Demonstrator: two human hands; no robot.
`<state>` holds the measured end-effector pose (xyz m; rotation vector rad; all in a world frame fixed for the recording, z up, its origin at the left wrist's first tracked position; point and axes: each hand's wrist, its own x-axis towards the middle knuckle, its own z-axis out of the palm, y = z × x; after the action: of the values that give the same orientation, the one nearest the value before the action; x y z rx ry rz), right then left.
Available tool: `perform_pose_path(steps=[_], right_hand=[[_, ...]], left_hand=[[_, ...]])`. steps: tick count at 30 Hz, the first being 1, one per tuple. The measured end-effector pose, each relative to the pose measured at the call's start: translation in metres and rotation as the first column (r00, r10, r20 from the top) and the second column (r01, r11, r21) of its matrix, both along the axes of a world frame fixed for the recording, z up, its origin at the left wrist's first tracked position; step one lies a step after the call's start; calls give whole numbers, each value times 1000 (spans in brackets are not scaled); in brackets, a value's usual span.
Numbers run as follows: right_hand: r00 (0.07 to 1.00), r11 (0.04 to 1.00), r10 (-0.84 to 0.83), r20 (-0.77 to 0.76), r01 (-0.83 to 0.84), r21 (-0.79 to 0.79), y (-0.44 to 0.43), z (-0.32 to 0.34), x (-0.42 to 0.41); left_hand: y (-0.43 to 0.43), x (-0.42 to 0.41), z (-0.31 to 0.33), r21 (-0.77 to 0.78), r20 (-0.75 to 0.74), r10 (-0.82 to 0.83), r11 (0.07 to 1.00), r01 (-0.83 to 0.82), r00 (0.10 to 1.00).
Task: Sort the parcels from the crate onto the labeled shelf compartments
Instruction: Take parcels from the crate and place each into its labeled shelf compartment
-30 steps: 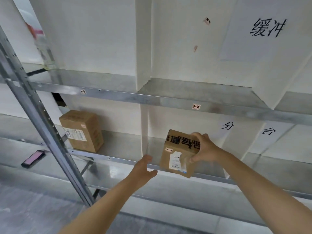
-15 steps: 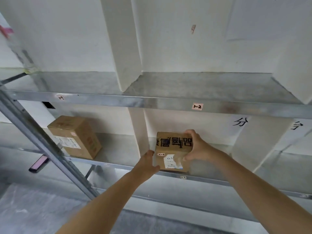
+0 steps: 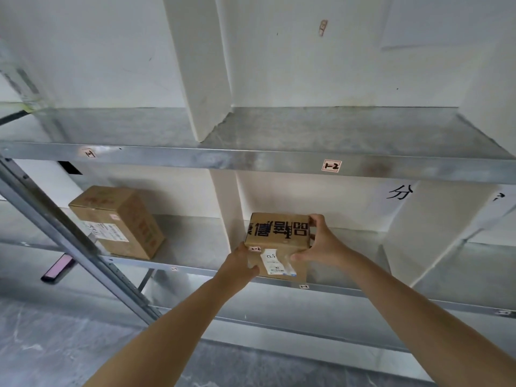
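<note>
Brown cardboard parcel (image 3: 277, 241) right of white divider panel (image 3: 223, 196).
Your left hand (image 3: 240, 265), right hand (image 3: 321, 244) grip it, arms outstretched.

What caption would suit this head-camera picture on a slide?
Left hand and right hand hold a small cardboard parcel at the front edge of the lower shelf, right of a white divider.
</note>
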<state>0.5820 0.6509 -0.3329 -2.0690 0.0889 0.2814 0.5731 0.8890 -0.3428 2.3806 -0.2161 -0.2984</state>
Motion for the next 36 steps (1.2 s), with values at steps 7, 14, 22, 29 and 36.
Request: perform_pose_path(steps=[7, 14, 22, 29, 36], right_hand=[[999, 999, -41, -3, 41, 21, 6, -5, -12], [989, 977, -120, -92, 101, -189, -9, 9, -57], [997, 919, -72, 34, 80, -387, -18, 79, -109], [982, 786, -60, 180, 157, -598, -15, 133, -176], [929, 614, -140, 342, 353, -706, -59, 161, -259]], left_hand=[[3, -10, 9, 0, 10, 0, 1000, 0, 1000], [17, -29, 41, 73, 173, 36, 996, -49, 984], [15, -30, 109, 318, 366, -227, 942, 108, 903], [-38, -57, 151, 482, 540, -501, 843, 240, 676], [-125, -125, 172, 483, 580, -652, 758, 438, 489]])
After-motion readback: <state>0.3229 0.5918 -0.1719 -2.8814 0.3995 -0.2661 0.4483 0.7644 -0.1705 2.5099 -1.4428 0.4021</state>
